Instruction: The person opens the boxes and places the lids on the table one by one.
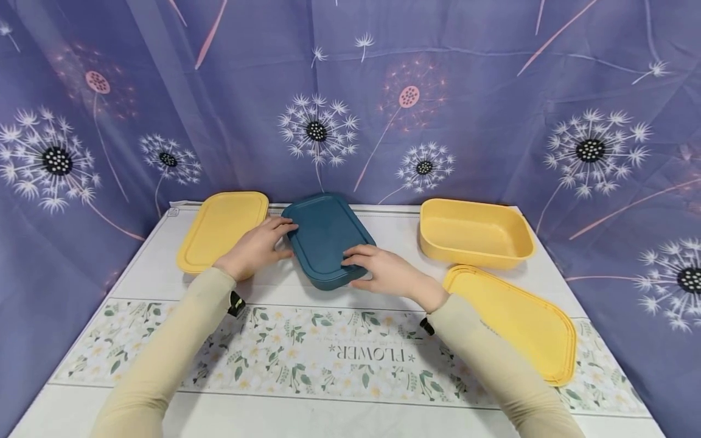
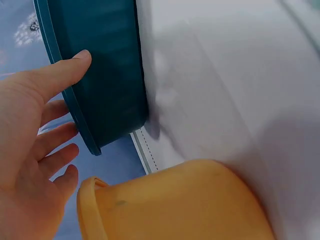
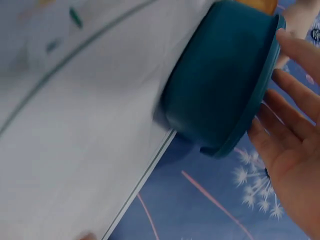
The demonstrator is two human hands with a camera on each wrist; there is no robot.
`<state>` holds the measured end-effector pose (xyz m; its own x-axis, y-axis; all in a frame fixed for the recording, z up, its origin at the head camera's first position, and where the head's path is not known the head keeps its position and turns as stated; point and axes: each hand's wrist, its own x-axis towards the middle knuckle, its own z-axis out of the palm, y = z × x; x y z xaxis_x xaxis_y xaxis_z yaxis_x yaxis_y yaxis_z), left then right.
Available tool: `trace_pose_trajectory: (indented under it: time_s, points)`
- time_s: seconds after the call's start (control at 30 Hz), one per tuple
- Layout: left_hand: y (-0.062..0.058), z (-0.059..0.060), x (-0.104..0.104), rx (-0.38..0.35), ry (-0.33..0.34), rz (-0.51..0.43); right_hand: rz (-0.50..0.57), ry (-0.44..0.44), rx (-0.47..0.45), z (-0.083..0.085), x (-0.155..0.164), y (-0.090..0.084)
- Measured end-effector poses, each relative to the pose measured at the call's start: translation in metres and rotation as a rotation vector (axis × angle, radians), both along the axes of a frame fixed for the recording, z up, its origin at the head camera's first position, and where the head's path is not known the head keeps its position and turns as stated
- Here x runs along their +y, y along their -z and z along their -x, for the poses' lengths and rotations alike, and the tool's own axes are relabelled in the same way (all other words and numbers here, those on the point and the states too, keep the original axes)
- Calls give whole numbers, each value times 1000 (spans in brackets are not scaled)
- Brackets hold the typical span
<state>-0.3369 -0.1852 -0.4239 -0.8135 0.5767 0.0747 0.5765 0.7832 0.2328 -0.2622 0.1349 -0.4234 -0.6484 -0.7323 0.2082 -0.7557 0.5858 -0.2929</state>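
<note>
A dark teal lunch box (image 1: 328, 238) with its lid on stands at the back middle of the table, turned at an angle. My left hand (image 1: 261, 243) is at its left side. In the left wrist view the left thumb (image 2: 75, 70) lies against the teal side wall, and the other fingers are loosely bent by the lid's rim. At the near right corner is my right hand (image 1: 389, 271), its fingers spread. The right wrist view shows those fingertips (image 3: 280, 77) along the edge of the lid (image 3: 250, 107).
Left of the teal box stands a lidded yellow box (image 1: 224, 228), close beside my left hand. At the back right is a lidless yellow box (image 1: 475, 234). A yellow lid (image 1: 515, 319) lies before it, partly behind my right forearm. A purple curtain (image 1: 350, 91) hangs behind the table.
</note>
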Motion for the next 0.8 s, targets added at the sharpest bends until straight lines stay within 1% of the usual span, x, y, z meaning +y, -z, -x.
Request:
trace_pose_trajectory:
  time_s: [0.07, 0.17, 0.27, 0.37, 0.5, 0.63, 0.73, 0.8]
  points:
    - [0, 5, 0, -12, -2, 15, -16, -1, 27, -2, -3, 2]
    - [0, 11, 0, -10, 13, 23, -34, 6, 60, -5, -5, 5]
    - [2, 14, 0, -9, 13, 19, -46, 25, 72, -6, -6, 7]
    - [4, 15, -1, -6, 15, 12, -47, 51, 61, -8, -6, 7]
    - [5, 13, -1, 2, 18, 0, -25, 91, 24, -8, -3, 7]
    - [4, 6, 1, 2, 17, -19, 3, 118, -16, -5, 4, 6]
    - [5, 1, 4, 37, 35, -33, 12, 136, -37, -2, 11, 4]
    - [6, -2, 7, 73, 47, -37, 11, 149, -41, 0, 17, 4]
